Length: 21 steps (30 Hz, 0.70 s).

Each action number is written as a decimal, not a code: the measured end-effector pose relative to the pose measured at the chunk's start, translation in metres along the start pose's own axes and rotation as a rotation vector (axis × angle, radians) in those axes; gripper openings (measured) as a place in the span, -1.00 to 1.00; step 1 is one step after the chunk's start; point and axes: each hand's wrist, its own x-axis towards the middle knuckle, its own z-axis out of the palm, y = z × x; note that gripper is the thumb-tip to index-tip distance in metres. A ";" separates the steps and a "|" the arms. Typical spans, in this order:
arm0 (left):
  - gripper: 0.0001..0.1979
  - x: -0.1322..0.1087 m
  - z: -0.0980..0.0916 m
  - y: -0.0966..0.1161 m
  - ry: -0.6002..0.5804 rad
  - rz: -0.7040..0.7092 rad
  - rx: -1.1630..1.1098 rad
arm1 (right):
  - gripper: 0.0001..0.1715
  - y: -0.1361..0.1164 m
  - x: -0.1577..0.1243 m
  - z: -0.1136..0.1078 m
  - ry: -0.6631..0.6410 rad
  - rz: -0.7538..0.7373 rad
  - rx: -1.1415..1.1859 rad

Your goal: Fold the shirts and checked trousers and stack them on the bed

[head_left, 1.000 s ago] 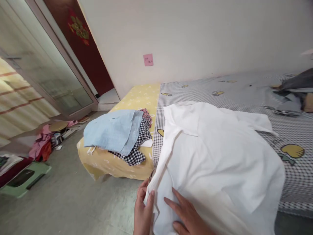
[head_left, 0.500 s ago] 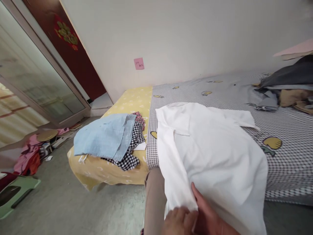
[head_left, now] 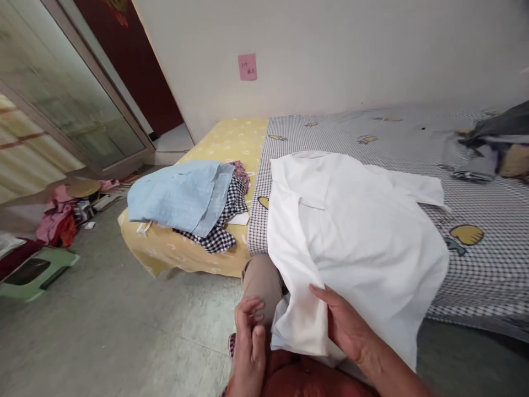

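Note:
A white shirt [head_left: 363, 220] lies spread over the edge of the bed, its near part hanging down over my lap. My right hand [head_left: 347, 325] grips the shirt's near sleeve close to the cuff, thumb on top and fingers hidden beneath the cloth. The far sleeve [head_left: 430, 190] stretches out to the right on the bedsheet. To the left of the cuff, over my knee, my left hand [head_left: 250, 336] is held up with nothing in it. Its fingers are loosely bent, the thumb standing apart.
A light blue garment [head_left: 177, 193] rests on black-and-white checked cloth [head_left: 215, 241] over the yellow sheet [head_left: 173, 256]. Dark and brown clothes [head_left: 502, 138] are heaped at the right on the checked bedsheet [head_left: 413, 143]. A green stool [head_left: 41, 275] stands on the floor at left.
My left hand has let go of the sleeve's cuff and moved left, away from the cloth. My right hand keeps hold of the sleeve. The camera has tilted downward.

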 end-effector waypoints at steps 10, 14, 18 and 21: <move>-0.71 -0.007 0.022 0.013 -0.287 0.212 0.715 | -0.37 -0.004 -0.014 0.013 0.029 0.088 0.108; -0.80 -0.019 0.015 0.015 -0.064 0.377 0.837 | -0.29 -0.005 -0.020 0.012 -0.038 0.070 0.059; -0.79 -0.040 -0.001 0.004 0.034 0.321 0.998 | -0.21 0.008 -0.018 0.008 -0.107 -0.046 -0.090; -0.75 -0.050 -0.013 -0.005 0.021 0.144 1.138 | -0.20 0.025 -0.012 0.001 -0.160 -0.066 -0.225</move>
